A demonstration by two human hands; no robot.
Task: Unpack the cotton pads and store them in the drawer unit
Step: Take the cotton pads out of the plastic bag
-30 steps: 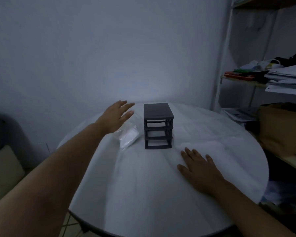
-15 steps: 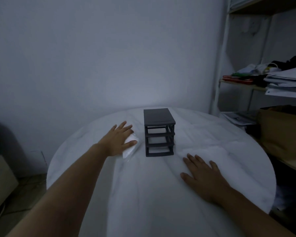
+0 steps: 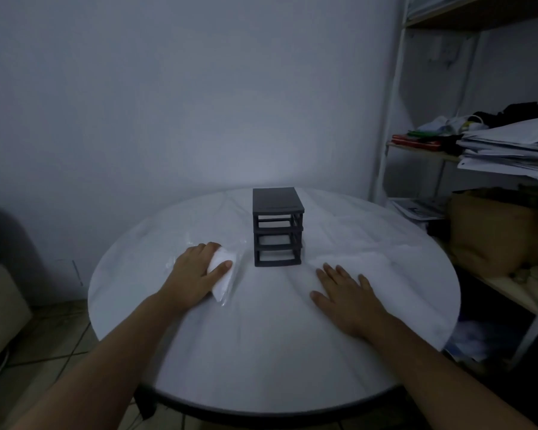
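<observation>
While the right hand [image 3: 345, 294] lies flat, fingers spread, on the one round worktop [image 3: 261, 352], the left hand [image 3: 194, 274] grips one pack [image 3: 222, 276] of cotton pads, just left of one three-drawer unit [image 3: 277, 228] farther back.

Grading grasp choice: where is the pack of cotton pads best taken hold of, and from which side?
The pack of cotton pads lies flat, with the drawer unit close on its right. So probably grip across its narrow width, from above and the left, as the left hand does: fingers over the far edge, thumb on the drawer-facing side.
</observation>
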